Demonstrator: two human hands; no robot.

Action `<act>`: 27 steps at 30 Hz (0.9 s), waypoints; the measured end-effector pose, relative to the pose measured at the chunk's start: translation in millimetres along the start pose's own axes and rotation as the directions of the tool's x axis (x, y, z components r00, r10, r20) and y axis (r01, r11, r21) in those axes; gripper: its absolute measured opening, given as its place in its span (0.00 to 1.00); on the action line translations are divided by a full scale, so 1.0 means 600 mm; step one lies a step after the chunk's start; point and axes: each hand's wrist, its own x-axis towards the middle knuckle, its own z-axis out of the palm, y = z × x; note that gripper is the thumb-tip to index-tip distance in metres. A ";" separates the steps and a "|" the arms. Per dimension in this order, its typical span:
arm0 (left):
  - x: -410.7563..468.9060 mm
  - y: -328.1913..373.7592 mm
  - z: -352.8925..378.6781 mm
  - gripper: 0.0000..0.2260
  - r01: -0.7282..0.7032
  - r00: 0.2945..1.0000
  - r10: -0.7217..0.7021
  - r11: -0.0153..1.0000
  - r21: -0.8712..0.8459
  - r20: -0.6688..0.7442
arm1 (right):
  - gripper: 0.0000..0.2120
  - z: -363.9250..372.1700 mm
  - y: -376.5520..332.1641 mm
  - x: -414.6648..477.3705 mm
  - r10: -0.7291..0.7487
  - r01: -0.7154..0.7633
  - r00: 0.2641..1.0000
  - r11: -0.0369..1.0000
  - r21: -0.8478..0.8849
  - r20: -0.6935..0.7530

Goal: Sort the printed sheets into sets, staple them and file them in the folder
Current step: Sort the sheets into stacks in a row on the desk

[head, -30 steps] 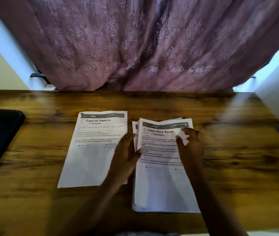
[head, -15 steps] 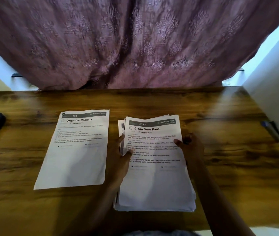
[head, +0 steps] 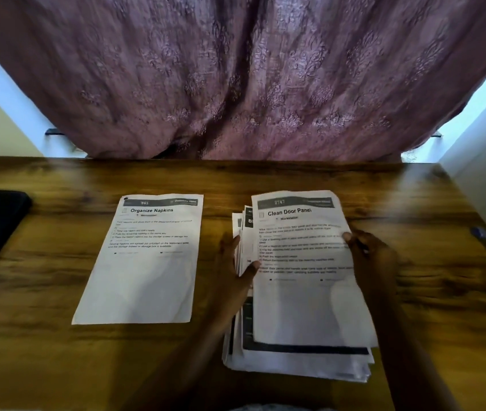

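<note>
Peeling the Clean Door Panel sheet [head: 304, 307] off the stack [head: 295, 363] at centre right, you've slid it upward since half a second ago, and dark headers now show beneath. Your right hand [head: 369, 253] pinches its right edge; your left hand [head: 237, 262] grips the stack's left edge, thumb on top. The Organize Napkins sheet [head: 147, 277] lies alone at centre left, so a second set looks ready to start.
</note>
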 end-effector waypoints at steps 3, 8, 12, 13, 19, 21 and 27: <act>-0.003 0.028 -0.031 0.29 -0.123 0.992 0.126 0.987 -0.104 0.021 | 0.05 -0.008 -0.060 -0.013 -0.024 0.016 1.000 0.943 0.334 0.020; 0.001 0.030 -0.142 0.19 -0.085 0.989 0.054 0.969 -0.234 -0.135 | 0.06 0.052 -0.173 -0.004 -0.104 0.021 0.986 0.850 0.526 0.129; 0.022 0.003 -0.269 0.17 -0.071 0.966 0.018 0.978 -0.197 -0.258 | 0.07 0.173 -0.230 0.001 -0.128 -0.008 0.956 0.889 0.458 0.265; 0.031 -0.012 -0.296 0.17 -0.047 0.963 -0.001 0.984 -0.171 -0.271 | 0.07 0.210 -0.234 0.001 -0.117 -0.016 0.945 0.916 0.401 0.305; 0.063 -0.122 -0.391 0.21 0.168 0.952 -0.148 0.984 0.052 -0.269 | 0.06 0.381 -0.221 -0.023 -0.035 -0.014 0.901 0.994 0.110 0.433; 0.068 -0.145 -0.402 0.23 0.190 0.949 -0.152 0.975 0.114 -0.278 | 0.11 0.413 -0.210 -0.033 0.004 -0.025 0.887 0.999 0.038 0.462; 0.072 -0.179 -0.390 0.33 0.185 0.947 -0.035 0.873 0.452 -0.320 | 0.23 0.428 -0.202 -0.061 -0.028 0.101 0.919 0.981 -0.167 0.393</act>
